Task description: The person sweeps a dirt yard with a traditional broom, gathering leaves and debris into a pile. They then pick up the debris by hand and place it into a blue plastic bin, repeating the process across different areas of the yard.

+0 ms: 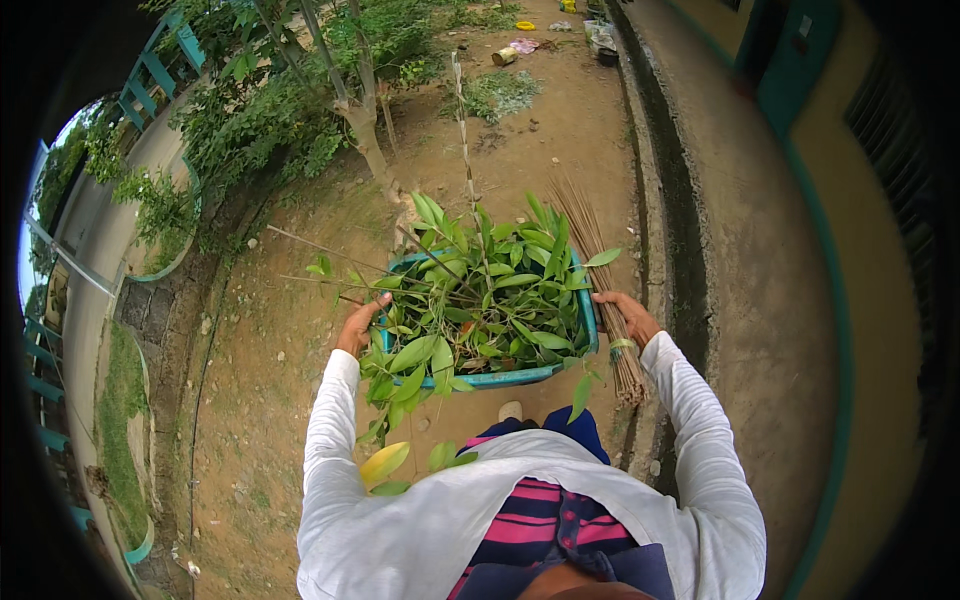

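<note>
A blue-green plastic tub [512, 378] full of leafy green cuttings [480, 280] is held in front of my body. My left hand [360, 326] is closed on its left rim, fingers partly hidden by leaves. At the right side my right hand [628, 318] is closed around the tub's edge and a stick broom [627, 372], a tied bundle of thin brown sticks. The broom lies along the outside of the tub, its loose ends pointing away from me. Bare woody stems jut out past the tub's left side.
A small tree [368, 140] with several stems stands ahead, left of the dirt path. A narrow concrete drain [688, 260] runs along the right, beside a paved walkway [760, 300] and a wall. Farther ahead lie a tin can [505, 55] and a yellow ring-shaped item [525, 25].
</note>
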The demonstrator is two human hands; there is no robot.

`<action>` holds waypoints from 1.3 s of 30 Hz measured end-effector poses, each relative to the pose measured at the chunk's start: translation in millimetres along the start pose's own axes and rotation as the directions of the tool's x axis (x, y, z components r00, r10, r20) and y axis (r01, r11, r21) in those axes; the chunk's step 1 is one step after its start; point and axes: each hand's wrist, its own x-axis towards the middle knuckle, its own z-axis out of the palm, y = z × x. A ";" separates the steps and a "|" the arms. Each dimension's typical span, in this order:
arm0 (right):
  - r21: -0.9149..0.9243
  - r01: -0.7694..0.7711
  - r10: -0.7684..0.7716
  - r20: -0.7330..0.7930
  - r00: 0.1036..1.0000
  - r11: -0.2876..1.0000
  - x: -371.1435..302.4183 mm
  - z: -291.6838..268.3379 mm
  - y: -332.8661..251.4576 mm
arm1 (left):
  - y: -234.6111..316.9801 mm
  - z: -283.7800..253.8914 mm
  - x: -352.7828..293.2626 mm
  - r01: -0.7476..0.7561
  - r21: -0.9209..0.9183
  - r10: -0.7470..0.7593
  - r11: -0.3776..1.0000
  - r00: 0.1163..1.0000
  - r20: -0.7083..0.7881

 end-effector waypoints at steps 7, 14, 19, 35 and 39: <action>0.022 -0.021 0.021 -0.020 1.000 1.000 124.2 -133.0 -126.2 | 69.3 181.7 142.9 0.005 -0.164 0.006 0.986 0.998 0.066; -0.128 0.018 -0.015 0.023 1.000 0.992 264.3 -186.2 -281.5 | 92.3 245.7 265.9 0.001 -0.237 -0.011 0.972 0.999 -0.040; -0.124 0.017 -0.009 0.066 0.998 0.992 343.0 -183.7 -366.9 | 95.4 281.4 315.5 -0.056 -0.290 -0.010 0.955 0.975 -0.221; -0.195 -0.075 0.087 0.051 0.995 0.978 630.8 -213.7 -569.2 | 229.9 388.7 554.7 0.098 -0.118 -0.124 0.988 0.964 -0.233; -0.270 -0.065 0.114 0.172 0.979 0.961 721.8 -200.0 -622.2 | 208.8 379.4 617.1 0.058 -0.209 -0.129 0.976 0.929 -0.346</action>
